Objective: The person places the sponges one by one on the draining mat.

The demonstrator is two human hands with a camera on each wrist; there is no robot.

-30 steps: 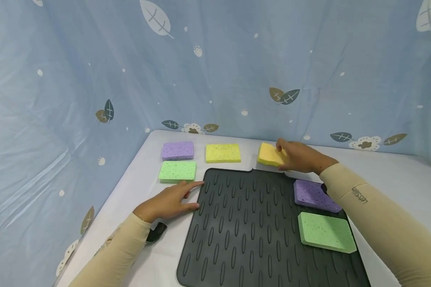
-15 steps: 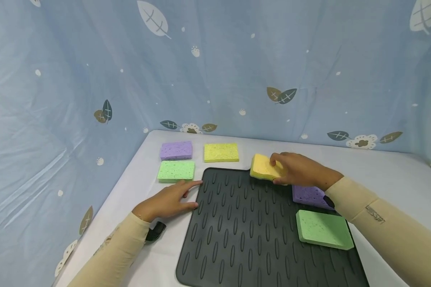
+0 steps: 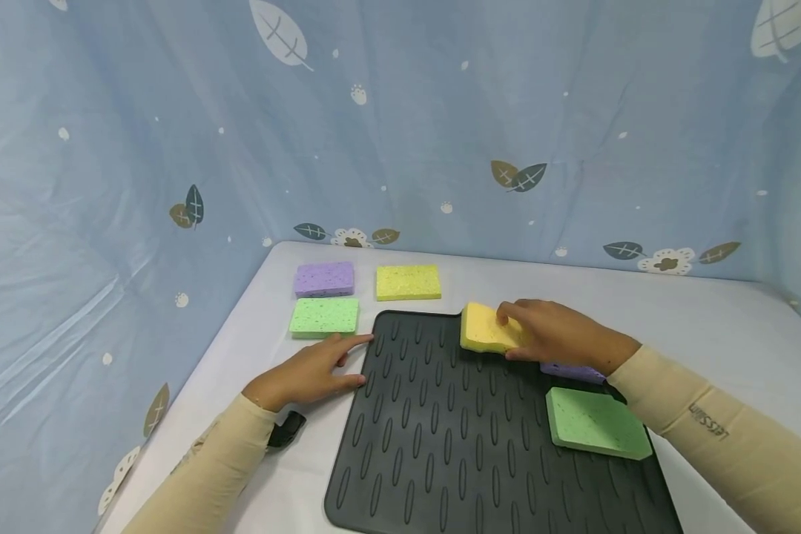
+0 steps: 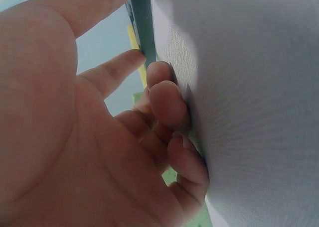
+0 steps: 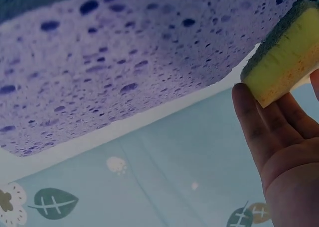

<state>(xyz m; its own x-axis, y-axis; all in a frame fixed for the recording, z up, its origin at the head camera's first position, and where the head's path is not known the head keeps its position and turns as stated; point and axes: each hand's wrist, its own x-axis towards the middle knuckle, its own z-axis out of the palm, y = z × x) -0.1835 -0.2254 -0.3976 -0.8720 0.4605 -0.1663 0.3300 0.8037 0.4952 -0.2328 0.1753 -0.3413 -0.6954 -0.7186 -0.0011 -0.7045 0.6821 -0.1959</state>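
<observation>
My right hand (image 3: pixel 557 334) grips a yellow sponge (image 3: pixel 483 330) over the back edge of a black ridged mat (image 3: pixel 434 452). In the right wrist view that sponge (image 5: pixel 286 53) shows a dark scouring side; whether it touches the mat I cannot tell. Below my right wrist lies a purple sponge (image 3: pixel 570 372), mostly hidden by the arm. In front of it a green sponge (image 3: pixel 597 423) rests on the mat's right side. My left hand (image 3: pixel 303 374) touches the mat's left edge with extended thumb and index finger; its other fingers bend against the white tabletop in the left wrist view.
Beyond the mat, at the back left of the white table (image 3: pixel 701 326), lie a light purple sponge (image 3: pixel 324 279), a bright green sponge (image 3: pixel 324 317) and another yellow sponge (image 3: pixel 409 282). A blue patterned curtain (image 3: pixel 400 133) hangs behind and along the left side.
My right hand has brought the yellow sponge from the table behind the mat forward and slightly left, over the mat's back edge. The left hand keeps its place.
</observation>
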